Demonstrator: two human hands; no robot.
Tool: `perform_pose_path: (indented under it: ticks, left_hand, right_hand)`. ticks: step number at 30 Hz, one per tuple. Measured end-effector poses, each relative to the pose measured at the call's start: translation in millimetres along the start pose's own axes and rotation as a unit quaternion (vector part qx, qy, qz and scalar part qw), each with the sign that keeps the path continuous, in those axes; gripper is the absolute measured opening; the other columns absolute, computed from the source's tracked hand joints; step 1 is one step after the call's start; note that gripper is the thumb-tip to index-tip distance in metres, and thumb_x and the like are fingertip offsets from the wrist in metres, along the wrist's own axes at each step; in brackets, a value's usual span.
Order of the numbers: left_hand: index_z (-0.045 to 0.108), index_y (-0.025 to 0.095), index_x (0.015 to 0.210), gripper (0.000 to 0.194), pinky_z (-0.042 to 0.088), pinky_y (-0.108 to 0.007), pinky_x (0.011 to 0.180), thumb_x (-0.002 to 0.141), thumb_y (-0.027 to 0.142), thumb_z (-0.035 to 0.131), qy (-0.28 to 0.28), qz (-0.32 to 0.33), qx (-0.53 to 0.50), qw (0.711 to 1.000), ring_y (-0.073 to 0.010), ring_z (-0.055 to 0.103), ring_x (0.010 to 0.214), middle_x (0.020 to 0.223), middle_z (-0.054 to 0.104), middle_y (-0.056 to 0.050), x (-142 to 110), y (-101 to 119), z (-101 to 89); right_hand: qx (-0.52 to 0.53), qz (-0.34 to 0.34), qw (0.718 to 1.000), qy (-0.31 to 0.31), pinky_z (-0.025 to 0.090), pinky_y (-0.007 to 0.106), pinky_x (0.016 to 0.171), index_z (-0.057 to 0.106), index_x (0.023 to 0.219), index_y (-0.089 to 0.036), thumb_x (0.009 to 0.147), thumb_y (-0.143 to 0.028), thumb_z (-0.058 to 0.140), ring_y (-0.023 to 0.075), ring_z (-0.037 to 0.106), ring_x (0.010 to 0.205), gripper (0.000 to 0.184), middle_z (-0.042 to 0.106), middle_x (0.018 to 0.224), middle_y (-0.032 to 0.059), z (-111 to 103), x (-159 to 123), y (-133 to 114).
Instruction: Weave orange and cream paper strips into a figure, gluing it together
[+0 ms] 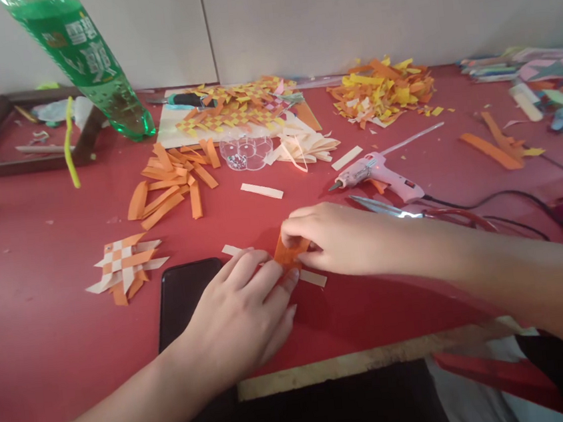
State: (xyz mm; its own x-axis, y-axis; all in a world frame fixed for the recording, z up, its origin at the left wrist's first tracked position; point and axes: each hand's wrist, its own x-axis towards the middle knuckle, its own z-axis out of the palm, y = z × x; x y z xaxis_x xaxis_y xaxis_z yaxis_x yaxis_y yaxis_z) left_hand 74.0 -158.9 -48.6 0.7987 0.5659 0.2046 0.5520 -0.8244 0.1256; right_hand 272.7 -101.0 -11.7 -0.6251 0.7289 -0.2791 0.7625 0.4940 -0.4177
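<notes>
Orange paper strips [286, 251] lie across a cream paper strip [313, 278] on the red table, between my two hands. My right hand [315, 241] pinches the orange strips from the right with thumb and fingers. From the left, my left hand [255, 294] presses its fingers down on the cream strip and the lower ends of the orange ones; its fingertips are partly hidden. A woven orange and cream paper piece [125, 264] lies to the left. Above my hands rest a loose cream strip [262, 191] and a heap of orange strips [172, 182].
A black phone [184, 295] lies beside my left hand. The pink glue gun [378, 175] and scissors [386, 208] are just beyond my right forearm, with a cable trailing right. A green bottle [95, 69], brown frame [5, 166] and paper scraps [384, 89] stand behind.
</notes>
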Motion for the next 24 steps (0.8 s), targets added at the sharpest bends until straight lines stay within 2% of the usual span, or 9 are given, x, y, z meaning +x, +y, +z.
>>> perform_pose_path:
  ticks: [2, 4, 7, 12, 17, 22, 24]
  left_hand:
    - [0.066, 0.012, 0.112, 0.03, 0.053, -0.047, 0.087, 0.089, 0.025, 0.051, 0.011, -0.001, 0.005, 1.0, -0.0298, 0.054, 0.102, 0.099, 0.065, -0.011, 0.0, 0.6, -0.1]
    - [0.07, 0.014, 0.099, 0.024, 0.053, -0.047, 0.089, 0.088, 0.024, 0.052, 0.021, 0.002, 0.006, 1.0, -0.0297, 0.055, 0.103, 0.102, 0.066, -0.01, -0.1, 1.0, 0.2]
    - [0.07, 0.014, 0.082, 0.021, 0.053, -0.044, 0.092, 0.088, 0.023, 0.052, 0.032, 0.013, -0.003, 0.999, -0.0296, 0.056, 0.104, 0.1, 0.067, -0.008, -0.8, 1.5, 2.1]
    - [0.066, 0.007, 0.11, 0.03, 0.052, -0.04, 0.098, 0.089, 0.019, 0.049, 0.038, 0.026, -0.018, 0.999, -0.0261, 0.061, 0.103, 0.103, 0.067, -0.011, -1.8, 2.3, 6.3]
    - [0.067, 0.009, 0.106, 0.027, 0.048, -0.046, 0.103, 0.089, 0.02, 0.048, 0.026, 0.018, -0.025, 0.999, -0.0247, 0.064, 0.097, 0.1, 0.068, -0.01, -0.3, 2.4, 4.9]
    - [0.066, 0.009, 0.109, 0.029, 0.048, -0.05, 0.103, 0.09, 0.021, 0.047, 0.022, 0.014, -0.025, 0.999, -0.0253, 0.065, 0.097, 0.099, 0.068, -0.009, 1.4, 2.6, 3.1]
    - [0.065, 0.009, 0.111, 0.03, 0.046, -0.05, 0.105, 0.09, 0.021, 0.047, 0.022, 0.009, -0.026, 0.999, -0.0268, 0.063, 0.104, 0.101, 0.068, -0.009, 1.1, 2.8, 4.0]
  right_hand:
    - [-0.05, -0.049, 0.994, 0.087, 0.043, 0.03, 0.071, 0.061, 0.084, -0.016, 0.08, -0.012, 0.06, 0.0175, 0.054, 0.082, 0.006, 0.06, 0.095, 0.0066, 8.3, -6.4, 0.8]
    - [-0.095, -0.084, 0.98, 0.153, 0.044, 0.034, 0.076, 0.062, 0.08, -0.015, 0.083, -0.013, 0.058, 0.0204, 0.05, 0.087, 0.005, 0.058, 0.095, 0.0092, 17.6, -13.9, 1.4]
    - [-0.112, -0.112, 0.969, 0.191, 0.044, 0.038, 0.08, 0.064, 0.078, -0.014, 0.088, -0.011, 0.052, 0.0215, 0.051, 0.088, 0.016, 0.061, 0.09, 0.0096, 32.0, -24.8, 2.3]
    - [-0.094, -0.141, 0.951, 0.258, 0.046, 0.039, 0.083, 0.067, 0.085, -0.013, 0.092, -0.012, 0.048, 0.0208, 0.058, 0.088, 0.02, 0.068, 0.089, 0.0097, 51.3, -36.2, 6.7]
    - [-0.077, -0.149, 0.944, 0.285, 0.048, 0.041, 0.088, 0.067, 0.095, -0.013, 0.09, -0.013, 0.048, 0.0218, 0.062, 0.094, 0.019, 0.07, 0.097, 0.0111, 57.8, -38.5, 11.3]
    - [-0.053, -0.168, 0.94, 0.293, 0.049, 0.042, 0.088, 0.067, 0.092, -0.015, 0.089, -0.01, 0.045, 0.0211, 0.062, 0.092, 0.023, 0.071, 0.096, 0.0096, 56.3, -35.0, 15.8]
    - [-0.048, -0.174, 0.938, 0.294, 0.049, 0.041, 0.087, 0.068, 0.089, -0.015, 0.088, -0.008, 0.044, 0.0209, 0.062, 0.091, 0.025, 0.071, 0.094, 0.0095, 55.3, -33.1, 17.0]
